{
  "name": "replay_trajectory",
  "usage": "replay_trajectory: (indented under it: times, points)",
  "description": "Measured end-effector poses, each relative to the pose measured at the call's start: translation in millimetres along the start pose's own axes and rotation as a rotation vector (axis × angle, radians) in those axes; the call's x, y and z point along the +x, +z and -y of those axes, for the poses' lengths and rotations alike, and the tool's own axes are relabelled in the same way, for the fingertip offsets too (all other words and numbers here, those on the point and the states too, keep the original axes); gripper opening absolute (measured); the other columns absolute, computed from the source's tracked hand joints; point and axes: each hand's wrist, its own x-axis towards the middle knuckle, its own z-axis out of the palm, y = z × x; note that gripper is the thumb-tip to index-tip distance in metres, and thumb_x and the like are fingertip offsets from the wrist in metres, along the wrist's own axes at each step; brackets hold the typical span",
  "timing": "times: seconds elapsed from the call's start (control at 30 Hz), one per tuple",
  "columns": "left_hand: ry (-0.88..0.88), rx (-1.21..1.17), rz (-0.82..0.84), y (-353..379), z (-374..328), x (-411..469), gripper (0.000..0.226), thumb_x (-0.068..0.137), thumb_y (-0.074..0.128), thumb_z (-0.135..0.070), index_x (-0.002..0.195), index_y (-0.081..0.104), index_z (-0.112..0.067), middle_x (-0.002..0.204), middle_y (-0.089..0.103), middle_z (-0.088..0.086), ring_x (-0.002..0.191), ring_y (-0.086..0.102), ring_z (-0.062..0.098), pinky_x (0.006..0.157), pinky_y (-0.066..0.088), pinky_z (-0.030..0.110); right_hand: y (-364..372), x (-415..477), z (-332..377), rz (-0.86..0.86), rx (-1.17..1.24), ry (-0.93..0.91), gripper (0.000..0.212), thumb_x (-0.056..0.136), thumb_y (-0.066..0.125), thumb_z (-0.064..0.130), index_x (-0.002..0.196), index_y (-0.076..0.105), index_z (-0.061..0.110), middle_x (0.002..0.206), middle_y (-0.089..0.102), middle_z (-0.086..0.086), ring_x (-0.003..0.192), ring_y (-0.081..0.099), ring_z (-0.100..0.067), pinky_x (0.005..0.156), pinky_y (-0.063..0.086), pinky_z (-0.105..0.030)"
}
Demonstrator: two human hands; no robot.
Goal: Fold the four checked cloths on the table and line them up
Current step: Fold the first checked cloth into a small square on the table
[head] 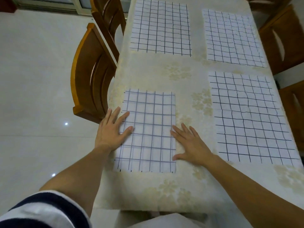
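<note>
The near-left checked cloth (148,129) lies flat on the table (164,191). It appears thin, limp and light, and likely to slide. The left hand (113,129) presses its left edge, fingers straight. The right hand (190,143) lies flat at its right edge. Take hold at the corners.

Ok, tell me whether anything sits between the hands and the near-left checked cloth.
Nothing visible does. The left hand lies flat on the left edge of the near-left cloth. The right hand lies flat on the tablecloth, with its fingertips at the cloth's right edge.
</note>
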Motion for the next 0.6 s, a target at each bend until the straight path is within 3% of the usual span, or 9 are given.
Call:
replay_trajectory:
  times: [0.3,0.47,0.6]
  points:
    - [0.025,0.076,0.01,4,-1,-4,0.074,0.092,0.025,-0.082,0.158,0.012,-0.049,0.17,0.0,-0.014,0.156,-0.012,0.018,0.125,0.016,0.051,15,-26,11,0.047,0.002,-0.018,0.113,0.072,0.041,0.09,0.157,-0.002,0.03,0.162,-0.018,0.015,0.148,-0.024,-0.013,0.122,-0.011,-0.04]
    - [0.029,0.112,0.011,5,-1,-2,0.078,0.091,0.026,-0.083,0.159,0.01,-0.048,0.17,-0.001,-0.014,0.156,-0.014,0.018,0.125,0.016,0.05,1,-6,0,0.012,0.019,0.053,0.093,0.086,0.019,0.084,0.157,-0.004,0.029,0.162,-0.016,0.015,0.148,-0.022,-0.013,0.123,-0.008,-0.041]
    - [0.025,0.121,0.014,5,-1,-2,0.08,0.09,0.025,-0.084,0.159,0.008,-0.047,0.17,-0.002,-0.014,0.156,-0.014,0.018,0.125,0.016,0.05,-13,30,-17,-0.039,0.005,0.097,0.08,0.094,0.016,0.072,0.157,-0.003,0.027,0.164,-0.011,0.012,0.15,-0.016,-0.017,0.123,-0.008,-0.04]
